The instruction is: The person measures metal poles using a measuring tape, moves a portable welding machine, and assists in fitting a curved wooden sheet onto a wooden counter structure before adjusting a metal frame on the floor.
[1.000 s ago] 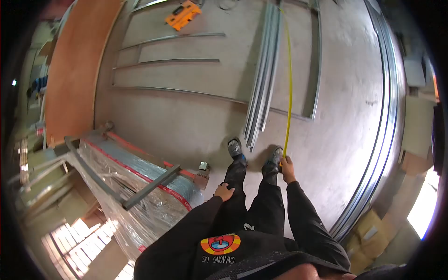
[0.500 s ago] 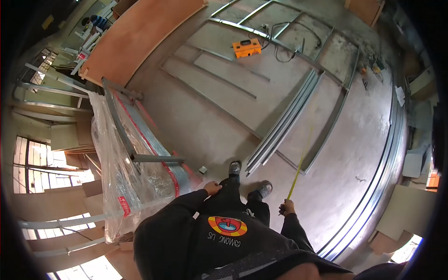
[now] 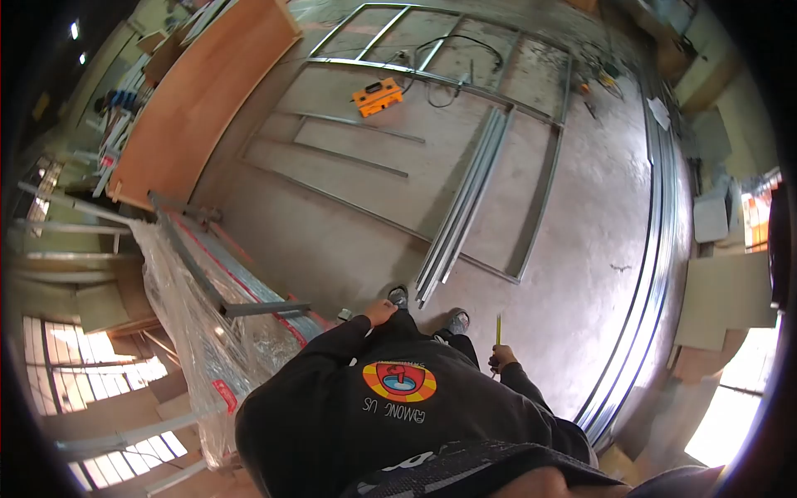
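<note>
My right hand (image 3: 501, 358) is closed round a tape measure, low at my right side. A short length of its yellow blade (image 3: 498, 329) sticks out forward over the floor; the case is mostly hidden by my fingers. My left hand (image 3: 381, 312) rests in front of my left thigh with its fingers curled in. Whether anything small is in it I cannot make out. Just ahead of my feet lies a bundle of long grey metal tubes (image 3: 466, 207), across a rectangular metal frame (image 3: 531, 224) on the floor.
Plastic-wrapped panels (image 3: 195, 307) stand close on my left, with a metal bar (image 3: 266, 309) jutting from them. A large brown board (image 3: 212, 100) is beyond. An orange toolbox (image 3: 377, 97) and a black cable (image 3: 465, 40) lie ahead. Long metal profiles (image 3: 652, 249) line the right.
The tape's blade, earlier stretched far forward to the metal tubes, now shows only a short length. My view has turned, so the floor items sit further left. Both hands stay near my sides.
</note>
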Motion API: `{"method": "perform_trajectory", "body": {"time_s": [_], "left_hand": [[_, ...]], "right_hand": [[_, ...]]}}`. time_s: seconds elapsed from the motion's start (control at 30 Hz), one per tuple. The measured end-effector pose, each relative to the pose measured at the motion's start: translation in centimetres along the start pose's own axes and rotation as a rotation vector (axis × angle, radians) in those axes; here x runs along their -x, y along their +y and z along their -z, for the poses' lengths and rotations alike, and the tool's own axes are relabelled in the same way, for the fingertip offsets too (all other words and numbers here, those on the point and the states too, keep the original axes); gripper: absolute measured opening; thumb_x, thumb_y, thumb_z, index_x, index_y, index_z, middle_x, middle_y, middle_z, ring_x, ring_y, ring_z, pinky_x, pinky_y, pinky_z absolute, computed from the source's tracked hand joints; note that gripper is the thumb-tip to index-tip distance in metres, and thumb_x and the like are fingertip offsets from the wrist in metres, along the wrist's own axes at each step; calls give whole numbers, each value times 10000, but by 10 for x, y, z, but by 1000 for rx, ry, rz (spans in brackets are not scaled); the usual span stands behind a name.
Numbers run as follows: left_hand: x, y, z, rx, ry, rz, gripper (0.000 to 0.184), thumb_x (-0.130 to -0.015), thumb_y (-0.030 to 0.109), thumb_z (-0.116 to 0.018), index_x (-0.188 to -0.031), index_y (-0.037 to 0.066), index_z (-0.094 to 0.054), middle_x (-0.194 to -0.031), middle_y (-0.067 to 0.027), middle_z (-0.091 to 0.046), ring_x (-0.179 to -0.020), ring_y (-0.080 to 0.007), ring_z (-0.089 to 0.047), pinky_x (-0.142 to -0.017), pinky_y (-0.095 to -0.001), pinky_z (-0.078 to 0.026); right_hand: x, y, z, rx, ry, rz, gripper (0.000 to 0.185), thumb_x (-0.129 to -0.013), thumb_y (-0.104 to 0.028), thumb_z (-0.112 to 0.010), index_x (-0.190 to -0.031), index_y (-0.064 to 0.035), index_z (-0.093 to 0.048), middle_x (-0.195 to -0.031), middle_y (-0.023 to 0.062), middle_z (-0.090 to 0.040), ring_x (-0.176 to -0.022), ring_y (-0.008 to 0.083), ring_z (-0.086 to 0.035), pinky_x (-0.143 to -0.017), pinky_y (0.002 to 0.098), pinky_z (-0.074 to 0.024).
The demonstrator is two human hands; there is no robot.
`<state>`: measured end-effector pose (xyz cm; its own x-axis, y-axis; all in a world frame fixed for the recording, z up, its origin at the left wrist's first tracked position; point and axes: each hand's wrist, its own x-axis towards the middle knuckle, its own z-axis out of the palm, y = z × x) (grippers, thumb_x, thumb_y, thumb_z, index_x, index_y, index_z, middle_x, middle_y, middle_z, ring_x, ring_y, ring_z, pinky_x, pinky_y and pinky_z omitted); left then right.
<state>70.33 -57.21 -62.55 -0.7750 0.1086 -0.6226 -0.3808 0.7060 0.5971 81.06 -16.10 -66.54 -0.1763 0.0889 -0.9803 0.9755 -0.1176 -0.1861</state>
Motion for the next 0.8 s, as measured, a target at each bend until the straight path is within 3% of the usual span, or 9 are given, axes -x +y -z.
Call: {"method": "perform_trajectory", "body": {"time_s": [0.2, 0.3, 0.4, 0.5, 0.57, 0.63, 0.67, 0.77, 0.8], "left_hand": [[-5, 27, 9, -46, 62, -143, 303, -797, 301, -604, -901, 17, -602, -785, -97, -630, -742, -180, -598, -682, -305, -466], [-1, 84, 11, 195, -4, -192, 239, -828, 249, -581, -910, 25, -595, -753, -27, -595, -690, -109, -557, -627, -250, -454], [31, 194, 28, 538, -291, -231, 164, -849, 182, -564, -917, 35, -593, -773, 11, -568, -697, -68, -528, -625, -205, -430], [68, 287, 39, 570, -535, -449, 144, -824, 149, -607, -923, 44, -607, -812, -1, -589, -736, -63, -537, -656, -197, -424], [113, 347, 49, 583, -702, -652, 148, -781, 140, -663, -887, 44, -625, -828, -23, -605, -756, -98, -554, -675, -234, -429], [151, 392, 59, 532, -967, -977, 205, -740, 188, -711, -859, 39, -637, -835, -53, -609, -775, -159, -570, -703, -286, -430], [175, 414, 66, 547, -1157, -1025, 262, -707, 233, -734, -856, 38, -641, -829, -68, -609, -785, -187, -573, -717, -307, -426], [220, 455, 61, 632, -1660, -1277, 496, -626, 427, -750, -892, 23, -642, -819, -94, -602, -768, -224, -573, -688, -321, -415], [230, 458, 58, 626, -1702, -1257, 496, -626, 427, -750, -892, 23, -642, -819, -94, -602, -768, -224, -573, -688, -321, -415]], "right_hand": [[4, 27, 4, 54, 61, 87, 201, -782, -165, -437, -610, -60, -451, -489, 76, -402, -356, 193, -377, -333, 368, -299], [-38, 52, 8, 469, -8, 382, 235, -777, -201, -457, -607, -41, -478, -493, 88, -423, -362, 213, -396, -337, 378, -316], [-4, 30, 0, 212, 33, 130, 233, -783, -195, -468, -662, -4, -525, -515, 132, -477, -394, 253, -486, -350, 388, -388], [-27, 30, -1, 191, 4, 178, 252, -807, -179, -459, -587, -56, -451, -441, 42, -347, -319, 174, -322, -309, 357, -276], [-54, 40, 6, 756, 24, 612, 274, -827, -183, -435, -807, 66, -548, -654, 235, -560, -468, 309, -575, -421, 384, -495], [9, 10, 0, 536, 79, 418, 298, -828, -192, -429, -885, 69, -560, -775, 258, -578, -514, 314, -588, -414, 379, -489], [-17, 16, 2, 889, 114, 614, 324, -821, -211, -439, -943, 61, -567, -871, 268, -576, -680, 340, -611, -546, 393, -516], [-37, 19, 8, 971, 129, 772, 356, -794, -246, -457, -953, 49, -575, -928, 266, -579, -845, 368, -588, -720, 407, -491], [-25, 11, 6, 730, 157, 611, 368, -782, -262, -462, -945, 46, -581, -978, 266, -569, -902, 373, -569, -777, 404, -465]]}}
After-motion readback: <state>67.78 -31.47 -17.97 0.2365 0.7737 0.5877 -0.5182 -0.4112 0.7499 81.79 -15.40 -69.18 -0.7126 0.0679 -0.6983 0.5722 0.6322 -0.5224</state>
